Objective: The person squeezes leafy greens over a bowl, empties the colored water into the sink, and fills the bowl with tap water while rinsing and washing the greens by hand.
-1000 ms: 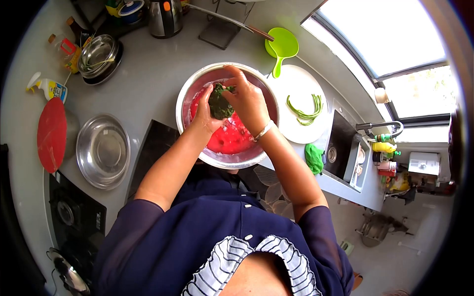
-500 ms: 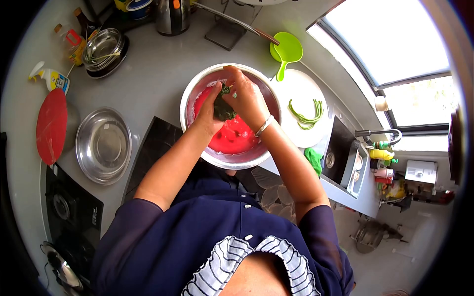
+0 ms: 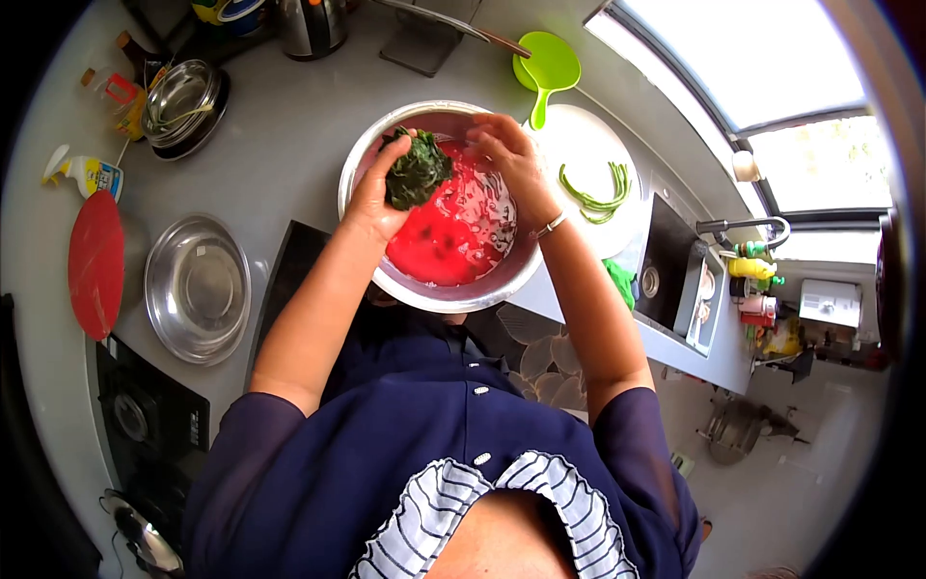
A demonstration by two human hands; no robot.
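- Held in the left hand (image 3: 376, 207): a clump of dark, wet-looking greens (image 3: 419, 172), above the red liquid on the left side of the metal basin (image 3: 439, 301).
- Apparently nothing in the right hand (image 3: 521, 179); fingers loosely parted and a little blurred, over the basin's right side.
- Cup the clump from beneath, fingers close enough to stop loose leaves slipping out.
- Press evenly, without twisting hard, to spare the soft leaves.
- Hold it well inside the rim, so as to catch drips in the basin.
- Bring the right palm in slowly from the side, to avoid splashing.
- Mind the basin's near rim, apparently past the front edge of the bench (image 3: 299, 135); avoid leaning on it.
- Watch the right side: white plate (image 3: 577, 145) with green beans (image 3: 620, 188) just beside the basin, and the handle of the green ladle (image 3: 548, 63) near the rim.
- Use the wider gap on the left, between basin and shallow metal dish (image 3: 198, 289), for elbow room.
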